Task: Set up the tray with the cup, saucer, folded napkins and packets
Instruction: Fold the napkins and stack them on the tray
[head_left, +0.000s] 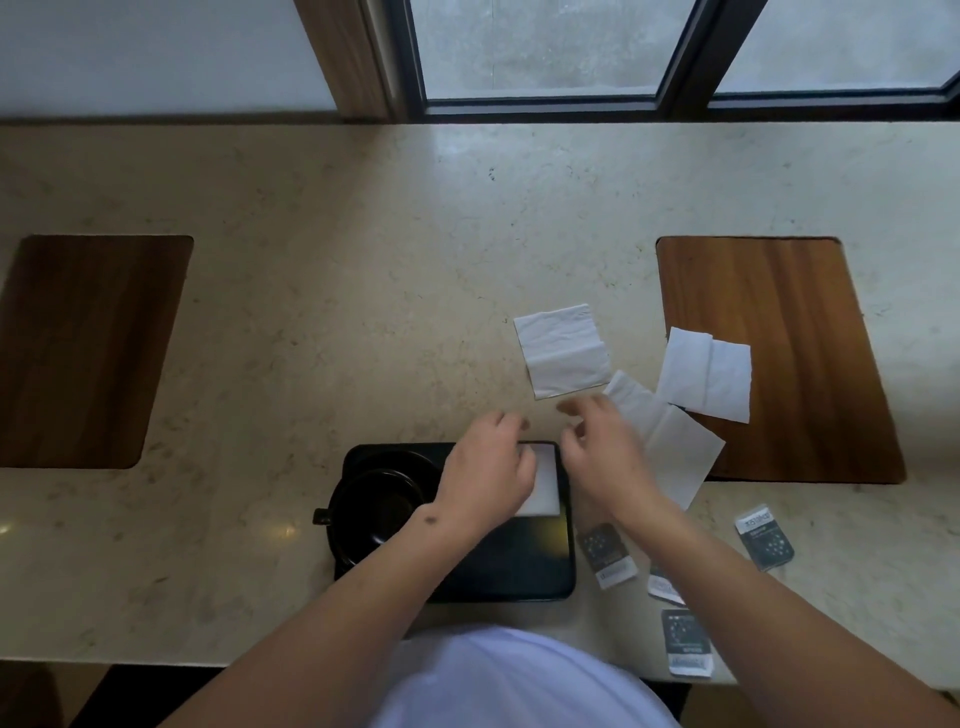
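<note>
My left hand (485, 462) presses flat the folded napkin (543, 480) on the tray (519, 571); my right hand (605, 447), loosely open and empty, has the next napkin (670, 441) just right (nearer it).

The person wears a pale, white-lilac top (511, 680) that fills the lower middle of the view, near the desk (322, 270) edge. Both forearms are bare, with no sleeves, watch or rings showing. The left hand (485, 467) has a small dark mark at the wrist; the right hand (605, 452) is slightly blurred.
</note>
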